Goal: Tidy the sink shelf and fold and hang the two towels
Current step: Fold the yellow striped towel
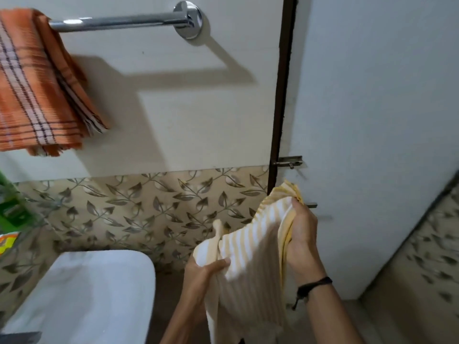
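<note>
The yellow-and-white striped towel (250, 259) is in the lower centre-right of the frame, held up in front of the wall by both hands and hanging down between the forearms to the bottom edge. The left hand (206, 269) grips its lower left corner, thumb curled over the front of the cloth and a bunched fold rising above the fist. The right hand (301, 234) is higher, its fingers closed round the gathered upper right corner, which fans out above the knuckles. A black wristband (315, 285) sits on the right wrist.

The orange checked towel (37, 90) is at the upper left, folded and draped over the left end of a chrome towel bar (119, 22) fixed to the pale wall, well apart from the striped one. Below the pale wall runs a band of leaf-patterned tiles (124, 207). A white fixture (94, 294) with a rounded corner fills the lower left. At the left edge, green and yellow packaging (12, 209) is blurred, and any writing on it cannot be read. To the right, a dark frame edges a pale door (372, 120) carrying a metal latch (289, 162).
</note>
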